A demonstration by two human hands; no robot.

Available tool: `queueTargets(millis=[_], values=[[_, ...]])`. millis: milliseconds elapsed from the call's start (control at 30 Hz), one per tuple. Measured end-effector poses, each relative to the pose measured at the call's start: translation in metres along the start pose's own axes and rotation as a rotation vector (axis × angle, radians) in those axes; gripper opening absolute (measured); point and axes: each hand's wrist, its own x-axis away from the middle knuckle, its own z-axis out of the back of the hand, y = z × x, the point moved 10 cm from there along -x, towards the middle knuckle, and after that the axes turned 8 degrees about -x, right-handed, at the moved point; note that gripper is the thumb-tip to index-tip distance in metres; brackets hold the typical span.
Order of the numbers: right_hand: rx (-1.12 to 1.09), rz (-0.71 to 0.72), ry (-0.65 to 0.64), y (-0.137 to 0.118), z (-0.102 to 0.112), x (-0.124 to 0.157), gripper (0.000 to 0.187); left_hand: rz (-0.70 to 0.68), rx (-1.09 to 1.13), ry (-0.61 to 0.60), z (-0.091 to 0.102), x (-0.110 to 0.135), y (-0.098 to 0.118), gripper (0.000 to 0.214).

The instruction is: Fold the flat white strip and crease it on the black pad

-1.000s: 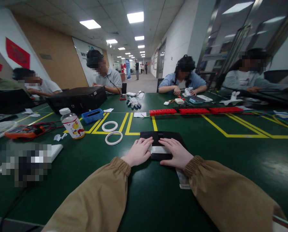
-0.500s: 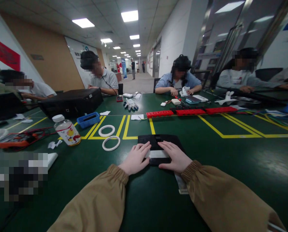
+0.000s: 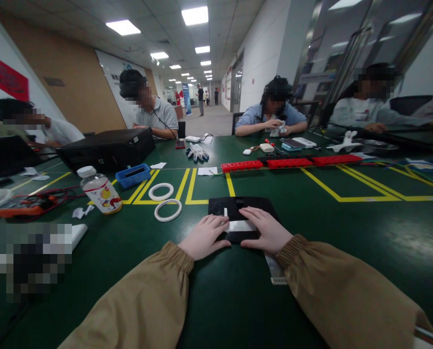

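Rectangular ceiling lights are shining over a long corridor, and a dark green surface is filling the foreground, with yellow lines running across it. On that surface, straight ahead of the wearer, a flat black panel is lying under both hands, a pale band crossing it from side to side. The left hand is resting on the panel's left part; its grip is lying spread, the fingers extending flat and the thumb pointing along the near edge. A small white tab is showing just past its fingertips. The right hand is covering the panel's right part, its grip likewise spreading flat, with fingertips pointing inward and the thumb reaching along the near edge. Beneath the right cuff, a grayish strip is sticking out, partly hidden by the brown sleeve. To the left, two white rings are lying just beside each other; farther left, a capped bottle is standing near a blue tray. Beyond the panel, red bars are stretching in a row, and across the surface a person in blue is handling something small and white.
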Motion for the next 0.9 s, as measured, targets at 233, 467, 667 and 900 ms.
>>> queueTargets(millis=[233, 467, 667, 900], values=[[0.027, 0.049, 0.011, -0.003, -0.002, 0.001, 0.079, -0.041, 0.017, 0.056, -0.001, 0.001, 0.005, 0.032], [0.001, 0.064, 0.014, -0.001, -0.003, 0.000, 0.083, -0.018, 0.040, 0.114, -0.002, 0.002, 0.008, 0.018], [-0.020, 0.074, 0.070, 0.001, 0.000, -0.002, 0.084, -0.056, -0.051, 0.166, 0.002, 0.003, 0.012, 0.017], [-0.006, 0.018, 0.172, 0.004, 0.010, -0.002, 0.088, -0.129, -0.094, 0.189, 0.008, 0.001, 0.025, 0.015]])
